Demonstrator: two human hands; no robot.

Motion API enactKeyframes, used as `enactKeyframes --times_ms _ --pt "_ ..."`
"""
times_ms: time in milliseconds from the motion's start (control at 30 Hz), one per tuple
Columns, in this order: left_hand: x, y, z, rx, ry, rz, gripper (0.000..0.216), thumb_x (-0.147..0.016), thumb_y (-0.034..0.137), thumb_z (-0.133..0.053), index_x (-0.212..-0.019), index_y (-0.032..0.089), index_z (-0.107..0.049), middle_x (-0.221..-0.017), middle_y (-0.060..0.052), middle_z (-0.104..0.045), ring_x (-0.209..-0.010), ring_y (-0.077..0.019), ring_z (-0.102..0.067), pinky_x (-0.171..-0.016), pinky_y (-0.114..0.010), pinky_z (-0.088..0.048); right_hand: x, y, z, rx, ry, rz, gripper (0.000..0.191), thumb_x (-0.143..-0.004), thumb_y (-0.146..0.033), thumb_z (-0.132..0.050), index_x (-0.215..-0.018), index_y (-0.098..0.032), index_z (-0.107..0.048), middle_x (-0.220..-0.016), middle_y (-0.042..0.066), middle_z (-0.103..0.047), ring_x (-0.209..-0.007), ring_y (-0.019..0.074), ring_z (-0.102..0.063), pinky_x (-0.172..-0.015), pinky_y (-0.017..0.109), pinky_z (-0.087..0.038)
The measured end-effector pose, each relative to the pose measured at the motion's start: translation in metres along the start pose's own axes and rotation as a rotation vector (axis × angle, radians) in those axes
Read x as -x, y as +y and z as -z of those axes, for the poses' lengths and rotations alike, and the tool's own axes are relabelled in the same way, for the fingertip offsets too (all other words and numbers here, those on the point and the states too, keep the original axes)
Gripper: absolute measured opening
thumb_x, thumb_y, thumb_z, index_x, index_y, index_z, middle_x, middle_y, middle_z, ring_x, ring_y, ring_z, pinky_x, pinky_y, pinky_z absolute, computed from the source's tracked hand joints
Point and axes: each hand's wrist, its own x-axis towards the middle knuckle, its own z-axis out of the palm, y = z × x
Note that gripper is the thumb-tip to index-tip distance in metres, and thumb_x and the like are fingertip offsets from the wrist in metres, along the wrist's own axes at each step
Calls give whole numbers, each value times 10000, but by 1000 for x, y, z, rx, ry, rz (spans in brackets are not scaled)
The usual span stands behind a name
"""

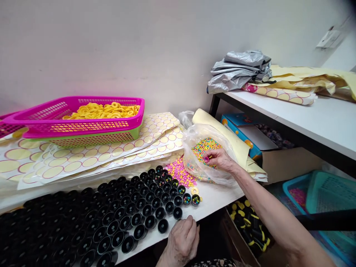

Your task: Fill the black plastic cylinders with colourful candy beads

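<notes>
My right hand [221, 159] pinches a small magenta cup [206, 159] over an open clear plastic bag [191, 142]. Small round candies [200, 148] in yellow, blue, green and pink fill the bag. At the table's front edge rests my left hand [182, 237], its fingers curled closed and the palm side hidden. Beside it, rows of small black cups [138, 218] stand upright with their mouths up. Some cups at the right end, like this black cup [195, 199], hold a few colored candies; many others show bare bottoms.
Pink and yellow pieces [182, 171] lie loose by the bag. Behind the cups are sheets with circles [105, 148] and a magenta basket [136, 107] of yellow rings. A white shelf [328, 115] stands right. Below are a box of black-and-yellow pieces [247, 222] and teal baskets [328, 193].
</notes>
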Motion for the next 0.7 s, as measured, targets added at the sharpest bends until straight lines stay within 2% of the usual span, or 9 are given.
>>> enactKeyframes --times_ms 67,133,300,467,567,700 --pt "0 0 0 -15 -10 -3 278 -735 34 -595 -1012 57 -585 -893 -157 -641 -703 -166 -589 -601 -286 -497 -1 -1 2 234 15 0 186 -727 -243 -559 -842 -148 -670 -801 23 -641 -748 143 -563 -680 264 -425" --pt "0 0 1 -18 -11 -3 272 -738 35 -591 -1009 58 -585 -894 -156 -642 -713 -166 -595 -610 -286 -500 -7 1 3 409 33 -23 151 -738 -161 -501 -742 -141 -651 -774 48 -630 -788 167 -553 -709 281 -402" --pt "2 0 0 -12 -6 -4 290 -737 31 -587 -1025 62 -583 -913 -163 -646 -744 -174 -605 -625 -287 -504 -31 11 -7 483 10 -76 154 -601 -17 -496 -535 -146 -549 -687 97 -600 -823 217 -534 -715 304 -354" --pt "4 0 -1 -26 -26 7 294 -743 39 -575 -1037 63 -581 -909 -162 -647 -720 -173 -604 -612 -289 -498 -40 17 -7 313 -21 -84 116 -563 -76 -557 -491 -160 -524 -524 5 -503 -637 154 -499 -619 266 -342" --pt "4 0 -2 -18 -10 4 295 -743 38 -576 -1036 65 -581 -912 -162 -647 -730 -172 -605 -619 -290 -499 -34 19 1 127 25 -100 44 -568 -178 -615 -592 -156 -586 -541 -33 -505 -580 118 -472 -576 247 -358" --pt "2 -1 -3 -17 56 -21 314 -721 30 -595 -1033 58 -578 -907 -165 -643 -746 -182 -604 -622 -296 -497 -17 14 7 -129 82 -108 246 -567 -307 -674 -742 -139 -630 -641 -17 -575 -606 117 -516 -607 265 -426"
